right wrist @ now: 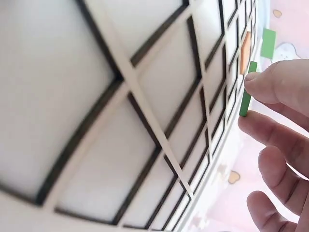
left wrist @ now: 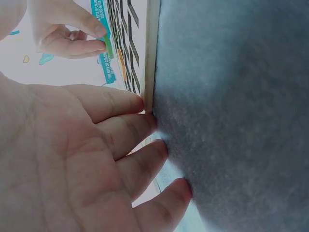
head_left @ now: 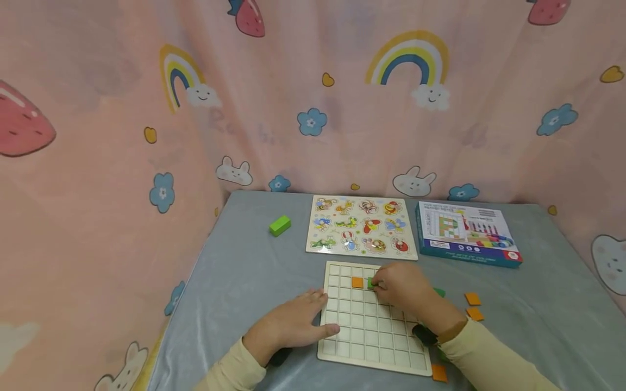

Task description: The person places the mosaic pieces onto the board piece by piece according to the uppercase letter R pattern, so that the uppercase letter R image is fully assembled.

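Observation:
A pale wooden grid board point(head_left: 364, 336) lies on the grey cloth in the head view. One orange square tile point(head_left: 357, 282) sits in a cell of its upper part. Just right of that tile, my right hand point(head_left: 406, 288) pinches a green square tile point(right wrist: 248, 89) between thumb and forefinger, close over the grid. The other right fingers are bent and hold nothing. My left hand point(head_left: 290, 323) lies at the board's left side, thumb over the edge cells. In the left wrist view its extended fingers point(left wrist: 130, 128) touch the board's edge and the cloth.
An insect picture board point(head_left: 362, 226) lies behind the grid, with a boxed set point(head_left: 467, 233) to its right. A green block point(head_left: 280, 226) stands at back left. Loose orange tiles point(head_left: 473, 299) and a partly hidden green piece point(head_left: 439, 292) lie right of the board.

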`<action>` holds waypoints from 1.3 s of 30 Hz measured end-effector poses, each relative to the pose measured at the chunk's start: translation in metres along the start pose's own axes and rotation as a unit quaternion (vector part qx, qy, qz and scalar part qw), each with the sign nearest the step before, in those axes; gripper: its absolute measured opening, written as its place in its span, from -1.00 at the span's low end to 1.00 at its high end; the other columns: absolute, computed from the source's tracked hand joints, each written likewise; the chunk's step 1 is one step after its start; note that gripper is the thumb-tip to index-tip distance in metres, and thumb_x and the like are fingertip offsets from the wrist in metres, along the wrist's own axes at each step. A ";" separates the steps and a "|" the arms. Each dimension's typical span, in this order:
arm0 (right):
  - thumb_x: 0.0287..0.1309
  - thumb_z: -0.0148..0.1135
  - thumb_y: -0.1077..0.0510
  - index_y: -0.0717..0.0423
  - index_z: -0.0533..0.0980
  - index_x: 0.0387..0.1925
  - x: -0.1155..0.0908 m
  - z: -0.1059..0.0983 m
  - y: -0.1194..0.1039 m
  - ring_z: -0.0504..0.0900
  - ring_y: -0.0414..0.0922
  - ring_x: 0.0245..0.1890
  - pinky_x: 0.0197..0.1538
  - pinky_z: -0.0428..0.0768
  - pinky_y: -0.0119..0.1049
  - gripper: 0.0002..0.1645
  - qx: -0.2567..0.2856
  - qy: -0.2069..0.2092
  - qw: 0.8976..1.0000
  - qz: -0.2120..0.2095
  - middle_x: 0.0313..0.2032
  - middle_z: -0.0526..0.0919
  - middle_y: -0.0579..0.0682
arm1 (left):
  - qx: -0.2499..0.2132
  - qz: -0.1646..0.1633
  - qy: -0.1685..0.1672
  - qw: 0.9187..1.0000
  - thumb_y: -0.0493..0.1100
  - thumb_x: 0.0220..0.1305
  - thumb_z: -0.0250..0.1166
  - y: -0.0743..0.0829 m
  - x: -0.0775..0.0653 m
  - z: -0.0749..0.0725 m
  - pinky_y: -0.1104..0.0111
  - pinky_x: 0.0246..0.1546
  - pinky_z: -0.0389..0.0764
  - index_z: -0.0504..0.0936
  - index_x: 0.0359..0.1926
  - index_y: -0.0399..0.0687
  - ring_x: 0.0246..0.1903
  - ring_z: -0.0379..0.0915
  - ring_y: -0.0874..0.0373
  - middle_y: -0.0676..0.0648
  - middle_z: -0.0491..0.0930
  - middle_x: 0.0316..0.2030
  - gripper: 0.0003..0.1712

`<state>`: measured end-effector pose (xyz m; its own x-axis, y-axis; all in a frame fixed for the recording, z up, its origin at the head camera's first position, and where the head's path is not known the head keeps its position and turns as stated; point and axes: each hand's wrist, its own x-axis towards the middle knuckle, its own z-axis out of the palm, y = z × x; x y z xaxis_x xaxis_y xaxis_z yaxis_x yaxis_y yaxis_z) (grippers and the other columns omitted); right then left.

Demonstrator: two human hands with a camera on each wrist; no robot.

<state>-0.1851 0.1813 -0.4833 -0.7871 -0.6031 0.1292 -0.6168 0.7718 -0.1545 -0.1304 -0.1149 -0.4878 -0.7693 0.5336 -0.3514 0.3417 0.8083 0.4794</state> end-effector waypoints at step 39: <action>0.23 0.46 0.28 0.17 0.79 -0.11 -0.119 -0.044 0.119 0.66 0.11 -0.16 0.02 0.64 0.30 -0.81 0.040 -0.174 0.955 0.235 -0.14 0.77 0.11 | -0.002 0.003 0.012 1.000 0.55 0.47 0.06 0.003 -0.002 0.001 0.05 0.55 0.20 0.25 0.66 -0.15 0.62 0.00 0.00 -0.10 0.17 0.63 0.09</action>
<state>-0.1645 0.3531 -0.4744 -0.9231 -0.2347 -0.3048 -0.1819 0.9644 -0.1918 -0.1276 -0.1132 -0.4861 -0.7802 0.5324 -0.3284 0.3448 0.8040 0.4845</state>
